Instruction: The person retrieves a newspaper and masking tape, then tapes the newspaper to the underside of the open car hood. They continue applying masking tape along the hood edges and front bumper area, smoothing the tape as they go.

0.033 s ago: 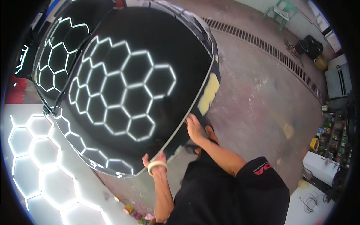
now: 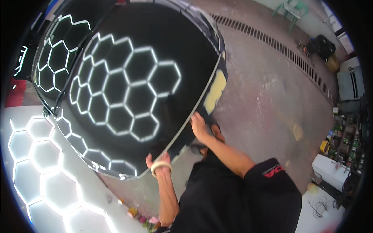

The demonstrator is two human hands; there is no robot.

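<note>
A glossy black car body panel [image 2: 175, 35], a bonnet by its shape, spreads in front of me and mirrors a honeycomb of white lights. Along its right edge runs a thin pale strip of masking tape [image 2: 182, 134]. At the near corner is my left hand [image 2: 160, 160], thumb and fingers apart against the edge. A roll of masking tape [image 2: 161, 167] rings that wrist like a bracelet. Farther up the same edge, my right hand [image 2: 198, 126] lays outstretched fingers on the strip; its fingertips are partly hidden. Beside it, a yellowish filler patch [image 2: 215, 92] marks the dark side panel.
Bright hexagonal lights [image 2: 58, 190] cover the wall at left. A floor grate [image 2: 272, 44] crosses the concrete toward a green chair [image 2: 290, 11]. Several cans and bottles [image 2: 344, 136] crowd the right side, near a white box [image 2: 330, 171]. Small colourful items lie at lower left.
The view has shifted slightly, so the car and both hands sit a little higher in the picture. Against the panel edge, the hands have hardly moved.
</note>
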